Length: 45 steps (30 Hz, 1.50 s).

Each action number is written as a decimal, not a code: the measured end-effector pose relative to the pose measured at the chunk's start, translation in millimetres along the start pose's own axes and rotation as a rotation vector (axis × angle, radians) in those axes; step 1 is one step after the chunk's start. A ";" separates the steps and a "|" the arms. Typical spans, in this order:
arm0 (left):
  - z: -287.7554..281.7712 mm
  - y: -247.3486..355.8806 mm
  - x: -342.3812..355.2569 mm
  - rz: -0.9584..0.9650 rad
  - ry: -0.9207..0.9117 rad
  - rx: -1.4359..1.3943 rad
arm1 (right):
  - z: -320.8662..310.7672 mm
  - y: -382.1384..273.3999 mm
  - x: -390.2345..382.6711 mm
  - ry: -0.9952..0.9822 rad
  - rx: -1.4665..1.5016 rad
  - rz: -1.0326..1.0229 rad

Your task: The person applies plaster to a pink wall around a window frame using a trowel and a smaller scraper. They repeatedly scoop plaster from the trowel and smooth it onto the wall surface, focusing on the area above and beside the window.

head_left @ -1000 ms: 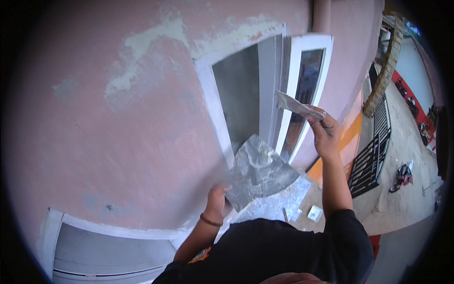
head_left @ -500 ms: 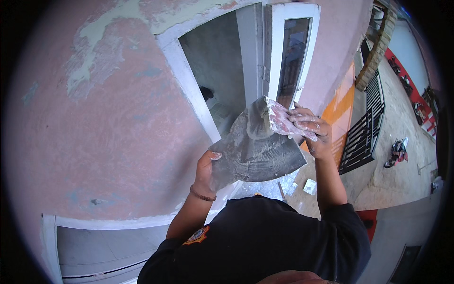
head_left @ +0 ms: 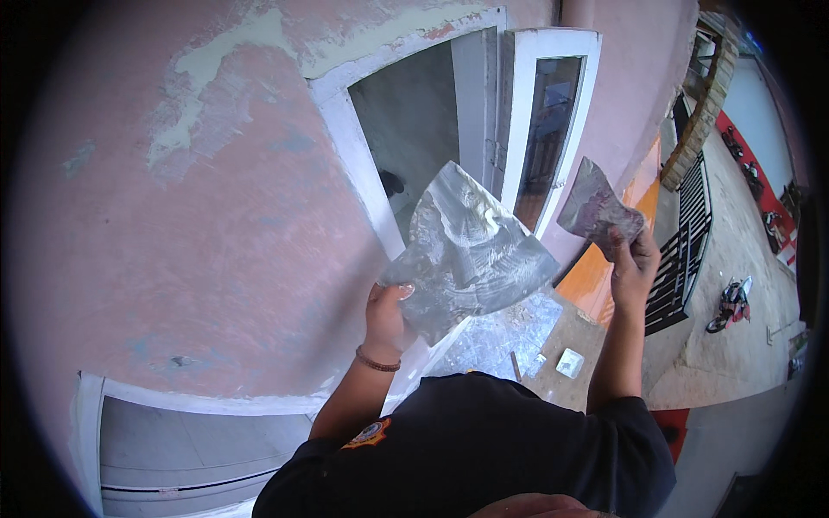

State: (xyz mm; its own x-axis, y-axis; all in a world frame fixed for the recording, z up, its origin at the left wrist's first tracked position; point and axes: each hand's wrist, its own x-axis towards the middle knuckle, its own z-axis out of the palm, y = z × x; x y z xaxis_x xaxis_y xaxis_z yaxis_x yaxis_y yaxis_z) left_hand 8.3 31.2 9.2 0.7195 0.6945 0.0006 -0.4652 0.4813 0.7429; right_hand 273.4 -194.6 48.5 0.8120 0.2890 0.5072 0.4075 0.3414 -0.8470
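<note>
My left hand (head_left: 384, 315) grips the lower left corner of a large grey sheet (head_left: 475, 259) smeared with pale filler, held up before the open window. My right hand (head_left: 632, 263), to the right, is closed on a smaller flexible-looking spreader plate (head_left: 594, 200), stained grey and pink, held apart from the sheet. Behind them is a pink wall (head_left: 207, 285) with pale patched areas (head_left: 207, 78) and the white frame of the window (head_left: 341, 138), whose narrow glazed sash (head_left: 551, 129) is swung open.
Below lie a speckled light sheet (head_left: 496, 341) and a small white container (head_left: 570, 363). An orange panel (head_left: 584, 285) stands beside a black railing (head_left: 665, 306). Further right are a parked motorbike (head_left: 730, 302) on concrete and others along a red wall. Another white frame (head_left: 91, 440) is at lower left.
My right hand brought the spreader down onto the grey sheet, then lifted it away to the right. The sheet has tilted, showing more pale filler.
</note>
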 end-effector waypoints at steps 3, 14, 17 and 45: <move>5.8 -6.5 -6.5 0.172 0.084 0.201 | 13.3 -39.0 -7.3 -0.176 -0.094 -0.108; 21.4 -19.5 -19.2 0.469 -0.060 0.524 | 90.8 -70.3 -9.5 -0.475 -0.599 -0.410; 26.3 -20.0 -24.3 0.481 -0.047 0.551 | 98.2 -64.5 -14.7 -0.452 -0.541 -0.474; -16.8 -37.3 -14.4 0.201 0.057 0.524 | 169.7 -57.9 72.7 -0.272 0.511 0.090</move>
State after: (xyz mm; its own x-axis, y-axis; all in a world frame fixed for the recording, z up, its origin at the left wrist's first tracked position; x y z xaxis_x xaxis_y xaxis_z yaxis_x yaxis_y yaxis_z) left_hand 6.6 12.2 -29.7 0.6078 0.7796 0.1510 -0.2614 0.0169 0.9651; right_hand 237.9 -41.6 161.5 0.6702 0.5329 0.5167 0.0339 0.6734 -0.7385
